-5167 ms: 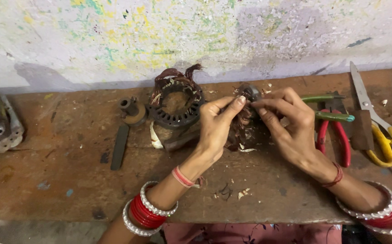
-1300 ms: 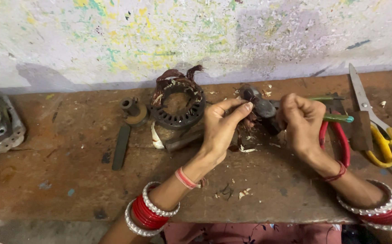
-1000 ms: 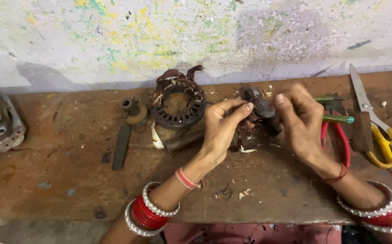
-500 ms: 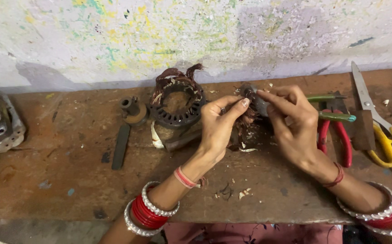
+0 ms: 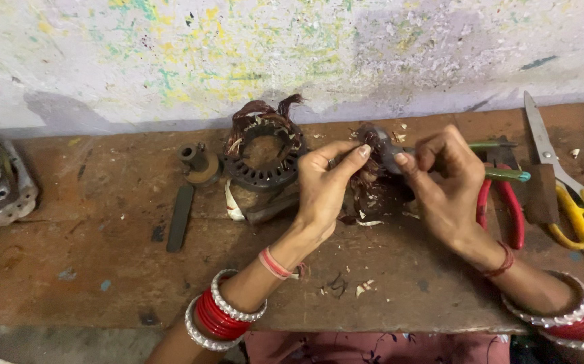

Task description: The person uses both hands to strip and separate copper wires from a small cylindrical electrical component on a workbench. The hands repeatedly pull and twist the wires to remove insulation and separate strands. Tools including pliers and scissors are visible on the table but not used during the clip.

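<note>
Both hands, left hand [image 5: 322,192] and right hand [image 5: 443,182], pinch a small dark wire-wound motor part [image 5: 373,145] between their fingertips above the wooden table [image 5: 70,269], a coil-wound stator ring [image 5: 263,155] at nine o'clock, red-handled pliers [image 5: 507,209] and yellow-handled scissors [image 5: 565,182] at three o'clock.

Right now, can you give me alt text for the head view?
Both hands, left hand and right hand, pinch a small dark wire-wound part above a worn wooden bench. A round stator ring lies left of them; red-handled pliers and yellow-handled scissors lie right.
</note>
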